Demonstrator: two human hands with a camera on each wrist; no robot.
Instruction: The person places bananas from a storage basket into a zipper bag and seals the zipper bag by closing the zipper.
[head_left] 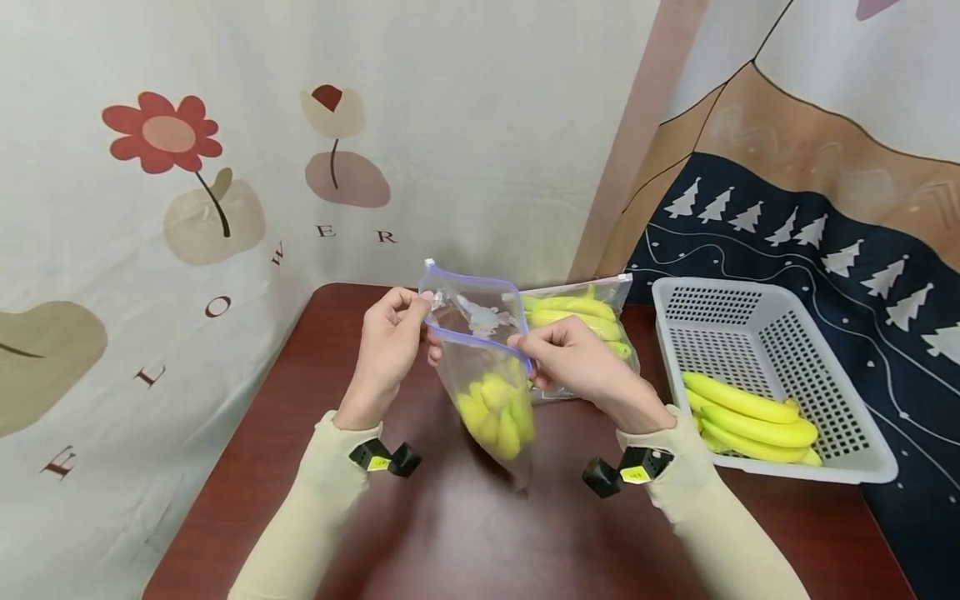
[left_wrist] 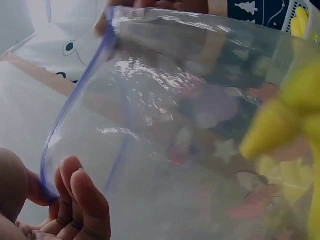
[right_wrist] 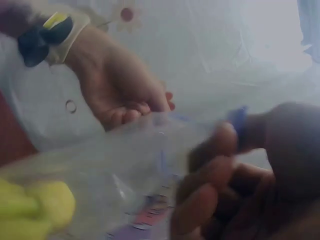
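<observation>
A clear zip bag (head_left: 457, 358) with a blue-purple zip edge hangs over the table, its mouth spread apart. Yellow bananas (head_left: 495, 412) lie in its lower part; the left wrist view also shows bananas (left_wrist: 280, 125) through the plastic. My left hand (head_left: 386, 346) pinches the left side of the mouth between thumb and fingers. At the opposite side, my right hand (head_left: 573, 362) pinches the zip edge, with its fingers (right_wrist: 200, 205) curled beside the plastic in the right wrist view. Printed pink and white shapes show on the bag.
Behind my right hand, another clear bag (head_left: 624, 292) of bananas (head_left: 573, 312) lies on the dark red table (head_left: 315, 358). On the right stands a grey perforated basket (head_left: 705, 304) with several bananas (head_left: 757, 425) at its near end. Printed curtains (head_left: 487, 125) hang behind the table.
</observation>
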